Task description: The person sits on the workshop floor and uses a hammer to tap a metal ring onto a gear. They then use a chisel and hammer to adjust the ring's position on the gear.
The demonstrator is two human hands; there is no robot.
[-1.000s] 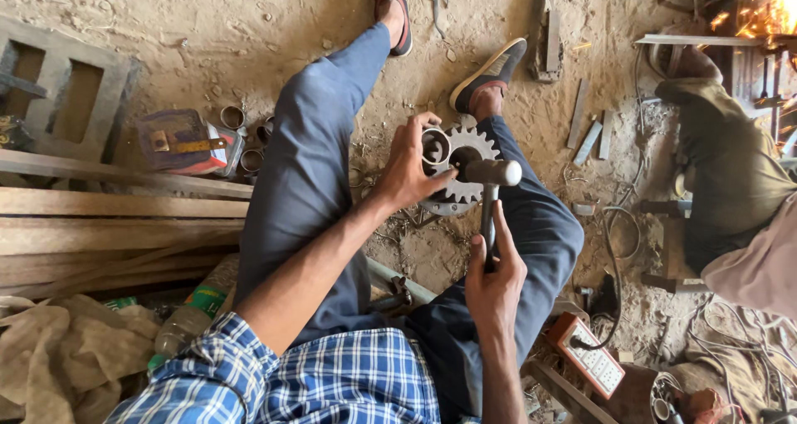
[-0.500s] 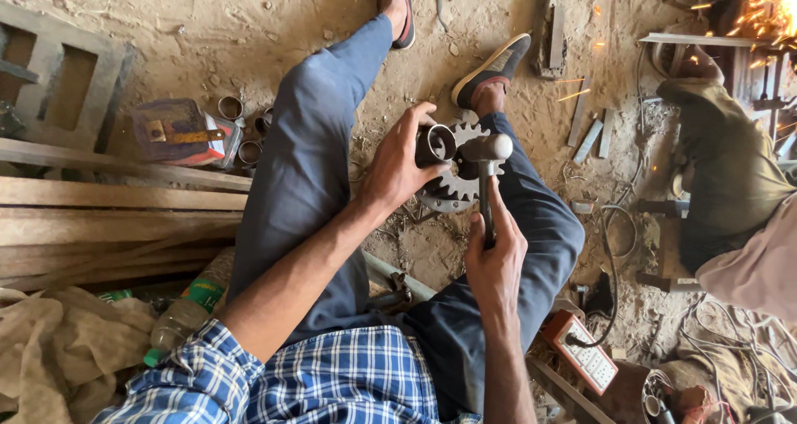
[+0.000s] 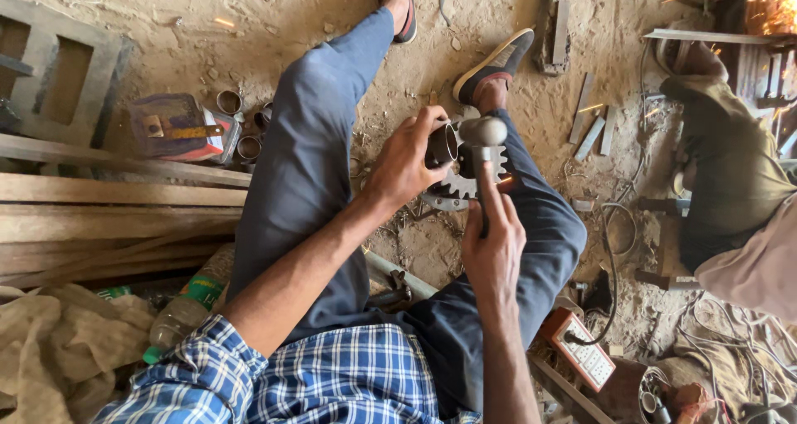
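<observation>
Left hand (image 3: 407, 162): fingers curled and clamped round a short metal sleeve (image 3: 442, 144), open bore facing the camera. The sleeve sits against the hub of a toothed sprocket (image 3: 465, 183), which rests on the person's right thigh, a little above and right of frame centre.

Right hand (image 3: 491, 245): closed round the handle of a hammer (image 3: 482, 133), forefinger laid up along the shaft. The hammer's rounded steel head sits just at 3 o'clock of the sleeve, touching or nearly touching the sprocket hub; cannot tell which. Handle runs down toward 6 o'clock into the fist.

The hands are apart, the left at 10 o'clock of the right, the sprocket between them.

Person seated on the sandy floor (image 3: 249, 34), legs stretched toward 12 o'clock, blue trousers, checked shirt, slip-on shoes.

Containers: small tin (image 3: 178, 127) at 9 o'clock of the left hand, well apart, with a strip of metal lying across its top; contents not visible. Several short metal rings (image 3: 238, 125) stand just beside it at 3 o'clock, open and hollow. A plastic bottle (image 3: 184, 308) lies at 7 o'clock by the person's hip, partly under the left arm.

Wooden planks (image 3: 108, 204) stacked at 9 o'clock. A second person (image 3: 739, 183) crouches at 3 o'clock, with sparks at the top right corner. A box-shaped meter (image 3: 581, 349) lies at 5 o'clock
</observation>
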